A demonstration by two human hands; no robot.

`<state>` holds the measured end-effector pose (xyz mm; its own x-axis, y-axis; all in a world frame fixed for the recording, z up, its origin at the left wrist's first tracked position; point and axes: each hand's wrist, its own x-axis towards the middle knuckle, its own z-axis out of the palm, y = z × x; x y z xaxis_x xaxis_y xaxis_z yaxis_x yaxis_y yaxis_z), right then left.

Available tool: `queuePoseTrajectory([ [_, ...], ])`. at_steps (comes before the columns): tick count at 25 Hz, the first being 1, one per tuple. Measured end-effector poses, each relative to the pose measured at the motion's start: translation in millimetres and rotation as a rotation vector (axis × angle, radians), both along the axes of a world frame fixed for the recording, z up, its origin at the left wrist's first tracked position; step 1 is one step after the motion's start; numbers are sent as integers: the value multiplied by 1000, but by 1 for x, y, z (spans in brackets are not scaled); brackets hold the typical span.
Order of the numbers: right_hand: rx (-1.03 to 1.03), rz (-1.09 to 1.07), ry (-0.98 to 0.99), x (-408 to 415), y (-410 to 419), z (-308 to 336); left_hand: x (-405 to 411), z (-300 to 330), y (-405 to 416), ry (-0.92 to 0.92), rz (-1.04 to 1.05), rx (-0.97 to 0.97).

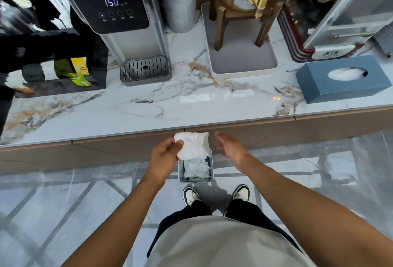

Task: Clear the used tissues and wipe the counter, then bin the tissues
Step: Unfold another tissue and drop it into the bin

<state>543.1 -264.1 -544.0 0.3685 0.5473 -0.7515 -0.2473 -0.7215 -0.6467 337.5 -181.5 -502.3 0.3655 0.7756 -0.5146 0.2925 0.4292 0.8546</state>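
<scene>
My left hand (164,156) pinches a crumpled white tissue (194,145) and holds it just above a small grey bin (180,173) on the floor. Several white tissues lie inside that bin. My right hand (230,147) hovers to the right of the bin with its fingers apart and nothing in it. Both hands are below the front edge of the marble counter (148,109).
On the counter stand a water dispenser (110,9) at the back left, a grey cup with tissues (177,0), a glass drink dispenser on a wooden stand in a tray (242,62), and a blue tissue box (342,79) at the right. My shoes (191,195) are behind the bin.
</scene>
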Motion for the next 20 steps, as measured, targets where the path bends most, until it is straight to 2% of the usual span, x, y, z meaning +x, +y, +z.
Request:
queuePoseTrajectory([
  [4,40,-80,497,-8,-10,3,-2,8,-16,-161,189,-240],
  [7,112,-90,585,-10,-14,1,-6,1,-24,-120,305,-245],
  [10,114,-141,457,-6,-17,-3,-14,-11,-24,34,342,-180],
  [15,144,-71,159,-7,-23,-13,-30,-28,-22,283,211,2],
  [20,52,-151,39,-11,-28,-30,-34,-41,-3,353,167,18],
])
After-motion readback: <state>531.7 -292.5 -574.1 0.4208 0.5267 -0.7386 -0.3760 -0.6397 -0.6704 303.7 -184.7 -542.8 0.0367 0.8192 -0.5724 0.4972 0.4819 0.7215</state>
